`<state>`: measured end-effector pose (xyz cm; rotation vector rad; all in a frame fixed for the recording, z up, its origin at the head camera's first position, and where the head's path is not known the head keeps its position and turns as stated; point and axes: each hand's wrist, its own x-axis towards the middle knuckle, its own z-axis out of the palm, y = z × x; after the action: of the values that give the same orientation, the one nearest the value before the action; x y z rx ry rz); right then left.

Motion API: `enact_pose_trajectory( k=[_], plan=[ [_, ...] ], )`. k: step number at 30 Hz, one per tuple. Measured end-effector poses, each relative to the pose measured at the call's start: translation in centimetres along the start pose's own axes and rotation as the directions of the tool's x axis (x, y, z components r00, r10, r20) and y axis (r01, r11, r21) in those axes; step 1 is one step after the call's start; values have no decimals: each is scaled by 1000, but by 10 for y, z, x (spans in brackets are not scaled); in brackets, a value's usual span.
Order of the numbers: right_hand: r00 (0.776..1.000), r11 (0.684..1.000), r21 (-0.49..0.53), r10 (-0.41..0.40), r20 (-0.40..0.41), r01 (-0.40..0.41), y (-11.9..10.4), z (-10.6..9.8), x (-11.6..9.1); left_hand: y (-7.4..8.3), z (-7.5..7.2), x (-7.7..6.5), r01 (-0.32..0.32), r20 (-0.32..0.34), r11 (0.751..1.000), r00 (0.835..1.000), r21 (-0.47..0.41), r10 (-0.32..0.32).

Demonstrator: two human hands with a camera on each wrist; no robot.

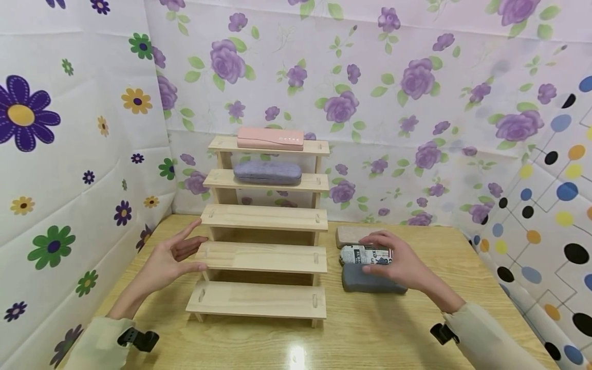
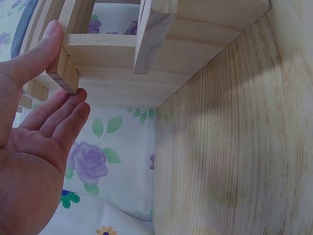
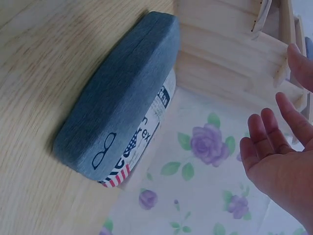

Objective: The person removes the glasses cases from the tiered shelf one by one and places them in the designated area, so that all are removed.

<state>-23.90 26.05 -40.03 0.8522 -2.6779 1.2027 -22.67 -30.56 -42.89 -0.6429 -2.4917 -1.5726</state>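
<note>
A wooden stepped rack (image 1: 265, 257) stands on the table. My left hand (image 1: 168, 259) is at its left side, thumb and fingers spread about the end of a lower step; whether they touch the wood I cannot tell. Over the table to the right, my right hand (image 1: 398, 259) hovers with loosely bent fingers and holds nothing. Below it lie three glasses cases side by side: a dark blue-grey one (image 3: 122, 93) with a spectacles print, a newspaper-print one (image 3: 142, 139) and a beige one (image 1: 349, 235). The right hand partly hides them in the head view.
On the rack's top step rests a pink glasses case (image 1: 270, 139), and a purple-grey one (image 1: 267, 172) sits one step lower. The wooden table (image 1: 370, 334) is enclosed by a rose-patterned cloth (image 1: 287, 56) behind and printed cloths at both sides.
</note>
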Motion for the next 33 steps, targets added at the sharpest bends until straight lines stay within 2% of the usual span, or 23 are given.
enact_pose_trajectory(
  k=[6,16,22,28,33],
  plan=[
    [1000,999,30,-19,2,19,-3,3,2,0,0,-1,0,-6,1000,1000,0,0],
    [1000,1000,26,-18,0,18,2,5,1,0,-2,-7,-26,-13,1000,1000,0,26],
    [1000,999,29,-18,-5,19,3,4,1,0,-4,-5,-15,-6,1000,1000,-3,15],
    [1000,999,28,-28,-6,29,-4,2,7,-2,-6,-5,-8,-9,1000,1000,-3,8],
    [997,997,-27,-70,-37,69,-15,-4,14,-3,-6,-4,-9,-13,1000,1000,-2,9]
  ],
)
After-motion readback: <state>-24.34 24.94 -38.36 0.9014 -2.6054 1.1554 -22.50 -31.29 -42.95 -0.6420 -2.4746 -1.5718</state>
